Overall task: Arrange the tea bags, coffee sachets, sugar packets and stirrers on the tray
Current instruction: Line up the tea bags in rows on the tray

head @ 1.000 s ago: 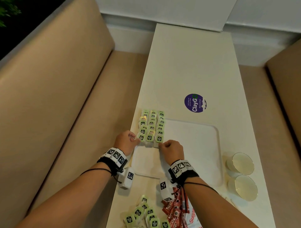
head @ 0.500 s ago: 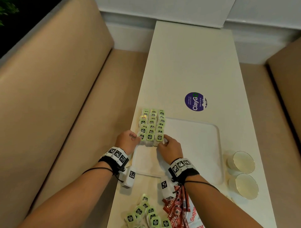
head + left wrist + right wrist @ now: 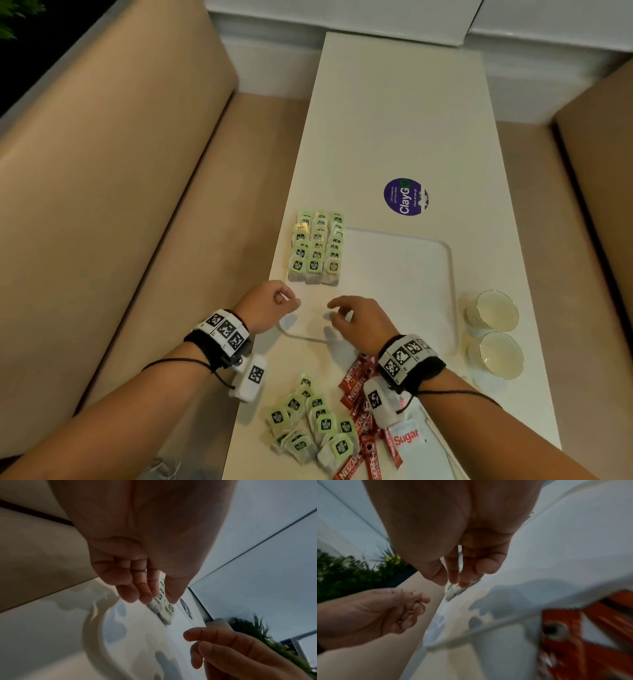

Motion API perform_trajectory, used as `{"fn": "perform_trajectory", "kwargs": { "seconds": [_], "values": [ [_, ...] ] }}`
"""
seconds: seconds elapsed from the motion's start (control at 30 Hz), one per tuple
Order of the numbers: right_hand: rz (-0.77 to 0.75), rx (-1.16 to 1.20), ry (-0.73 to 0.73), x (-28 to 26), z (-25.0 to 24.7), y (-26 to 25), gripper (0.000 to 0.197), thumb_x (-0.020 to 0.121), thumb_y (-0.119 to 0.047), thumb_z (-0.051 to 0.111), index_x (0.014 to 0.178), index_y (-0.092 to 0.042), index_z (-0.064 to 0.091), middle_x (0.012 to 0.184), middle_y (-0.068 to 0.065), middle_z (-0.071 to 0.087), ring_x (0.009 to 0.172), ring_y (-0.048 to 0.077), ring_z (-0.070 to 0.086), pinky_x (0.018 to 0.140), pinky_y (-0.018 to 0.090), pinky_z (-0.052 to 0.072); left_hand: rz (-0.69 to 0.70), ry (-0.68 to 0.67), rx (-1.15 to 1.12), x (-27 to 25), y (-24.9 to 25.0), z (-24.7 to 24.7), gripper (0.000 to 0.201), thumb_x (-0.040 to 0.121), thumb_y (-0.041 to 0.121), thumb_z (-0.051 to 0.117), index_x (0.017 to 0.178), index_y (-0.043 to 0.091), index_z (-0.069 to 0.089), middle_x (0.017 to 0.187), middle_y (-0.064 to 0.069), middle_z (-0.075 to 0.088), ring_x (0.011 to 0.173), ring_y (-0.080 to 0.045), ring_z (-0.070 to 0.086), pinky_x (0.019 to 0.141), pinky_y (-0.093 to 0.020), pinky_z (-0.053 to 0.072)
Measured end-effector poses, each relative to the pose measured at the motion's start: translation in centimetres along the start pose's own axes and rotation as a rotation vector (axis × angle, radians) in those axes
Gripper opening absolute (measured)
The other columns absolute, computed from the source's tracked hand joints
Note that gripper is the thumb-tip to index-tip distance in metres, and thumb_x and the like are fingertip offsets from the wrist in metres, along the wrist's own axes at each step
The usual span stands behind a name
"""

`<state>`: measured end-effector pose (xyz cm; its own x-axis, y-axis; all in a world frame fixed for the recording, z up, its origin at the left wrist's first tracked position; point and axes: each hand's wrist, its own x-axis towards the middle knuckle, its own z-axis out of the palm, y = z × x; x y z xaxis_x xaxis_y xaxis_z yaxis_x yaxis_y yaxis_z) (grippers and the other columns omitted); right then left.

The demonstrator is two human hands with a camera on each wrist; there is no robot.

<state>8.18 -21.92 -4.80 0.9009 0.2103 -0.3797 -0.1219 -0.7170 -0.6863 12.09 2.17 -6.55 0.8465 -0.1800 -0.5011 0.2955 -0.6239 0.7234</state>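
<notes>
Since the loose tea bags (image 3: pixel 310 426) lie closest to me, in front of the tray (image 3: pixel 448 291) on the tabletop (image 3: pixel 394 113), I judge I must reach back for them. The red coffee sachets (image 3: pixel 359 411) and a sugar packet (image 3: pixel 407 437) lie just right of that pile. Both of my hands hold nothing. My left hand (image 3: pixel 267 305) is loosely curled over the tray's near left corner. My right hand (image 3: pixel 359 322) is relaxed beside it. The pile sits between my wrists, a little nearer the left. Farther off, three neat rows of tea bags (image 3: pixel 317 248) run away from me along the tray's left side.
</notes>
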Motion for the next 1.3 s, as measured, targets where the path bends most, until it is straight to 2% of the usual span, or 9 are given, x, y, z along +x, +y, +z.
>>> {"fn": "perform_trajectory", "kwargs": {
  "seconds": [0.2, 0.4, 0.53, 0.7, 0.8, 0.97, 1.03, 1.13, 1.3],
  "values": [
    [-0.08, -0.159, -0.231, -3.7, 2.0, 0.3, 0.029, 0.094, -0.047, 0.062, 0.114, -0.031, 0.075, 0.101, -0.009, 0.072, 0.09, 0.009, 0.066, 0.087, 0.033, 0.055, 0.021, -0.216, 0.117, -3.7, -1.8, 2.2, 0.023, 0.085, 0.043, 0.076, 0.092, 0.022, 0.069, 0.079, 0.0, 0.064, 0.067, -0.012, 0.06, 0.072, -0.038, 0.056],
    [-0.112, -0.265, -0.397, -6.3, 3.2, 0.0, 0.037, 0.093, -0.052, 0.061, 0.121, -0.031, 0.071, 0.111, -0.01, 0.071, 0.097, 0.007, 0.062, 0.088, 0.027, 0.049, -0.002, -0.346, 0.309, -6.2, -3.1, 4.0, 0.041, 0.08, 0.053, 0.078, 0.106, 0.022, 0.07, 0.087, 0.01, 0.066, 0.078, -0.005, 0.063, 0.074, -0.021, 0.051],
    [-0.107, -0.303, -0.427, -7.6, 3.9, -0.2, 0.036, 0.091, -0.051, 0.066, 0.121, -0.032, 0.071, 0.111, -0.009, 0.07, 0.098, 0.01, 0.063, 0.085, 0.027, 0.048, 0.027, -0.385, 0.304, -7.6, -2.8, 4.9, 0.051, 0.081, 0.045, 0.08, 0.119, 0.015, 0.063, 0.087, 0.008, 0.07, 0.08, -0.007, 0.064, 0.07, -0.017, 0.044],
    [-0.107, -0.346, -0.386, -8.7, 4.6, -0.3, 0.036, 0.093, -0.044, 0.068, 0.123, -0.025, 0.069, 0.112, -0.006, 0.071, 0.1, 0.014, 0.065, 0.083, 0.026, 0.049, 0.054, -0.405, 0.35, -8.8, -2.4, 5.7, 0.051, 0.08, 0.036, 0.082, 0.122, 0.016, 0.06, 0.088, 0.006, 0.067, 0.079, -0.008, 0.06, 0.068, -0.016, 0.043],
    [-0.107, -0.332, -0.348, -9.3, 5.2, -0.1, 0.027, 0.094, -0.038, 0.067, 0.117, -0.023, 0.072, 0.11, -0.004, 0.072, 0.099, 0.015, 0.065, 0.083, 0.027, 0.05, 0.082, -0.37, 0.411, -9.2, -2.1, 5.9, 0.041, 0.082, 0.032, 0.081, 0.116, 0.015, 0.065, 0.086, 0.009, 0.064, 0.077, -0.007, 0.059, 0.065, -0.016, 0.041],
    [-0.121, -0.325, -0.278, -10.2, 5.5, 0.2, 0.024, 0.094, -0.038, 0.065, 0.111, -0.024, 0.073, 0.107, -0.005, 0.071, 0.091, 0.013, 0.062, 0.078, 0.028, 0.048, 0.097, -0.359, 0.428, -10.0, -1.5, 6.3, 0.018, 0.085, 0.026, 0.075, 0.083, 0.009, 0.07, 0.067, 0.005, 0.057, 0.059, -0.01, 0.049, 0.059, -0.023, 0.039],
    [-0.125, -0.303, -0.257, -10.5, 5.4, 0.3, 0.023, 0.093, -0.039, 0.064, 0.108, -0.023, 0.073, 0.103, -0.006, 0.071, 0.086, 0.011, 0.061, 0.074, 0.026, 0.046, 0.085, -0.356, 0.396, -10.1, -1.3, 6.2, 0.014, 0.084, 0.025, 0.076, 0.082, 0.012, 0.07, 0.067, 0.005, 0.059, 0.059, -0.01, 0.051, 0.059, -0.023, 0.04],
    [-0.128, -0.263, -0.241, -10.9, 5.1, 0.4, 0.023, 0.093, -0.038, 0.062, 0.104, -0.021, 0.072, 0.098, -0.006, 0.072, 0.086, 0.013, 0.066, 0.076, 0.028, 0.053, 0.079, -0.376, 0.349, -10.2, -1.3, 6.2, 0.017, 0.084, 0.023, 0.076, 0.085, 0.007, 0.071, 0.07, 0.0, 0.061, 0.061, -0.013, 0.052, 0.062, -0.026, 0.042],
    [-0.139, -0.21, -0.22, -11.3, 4.5, 0.4, 0.02, 0.093, -0.034, 0.063, 0.103, -0.019, 0.072, 0.095, -0.006, 0.069, 0.085, 0.012, 0.063, 0.077, 0.027, 0.05, 0.071, -0.367, 0.325, -10.7, -0.8, 6.1, 0.019, 0.084, 0.023, 0.075, 0.071, 0.014, 0.065, 0.063, 0.006, 0.055, 0.055, -0.008, 0.047, 0.054, -0.02, 0.038]
  ]
}}
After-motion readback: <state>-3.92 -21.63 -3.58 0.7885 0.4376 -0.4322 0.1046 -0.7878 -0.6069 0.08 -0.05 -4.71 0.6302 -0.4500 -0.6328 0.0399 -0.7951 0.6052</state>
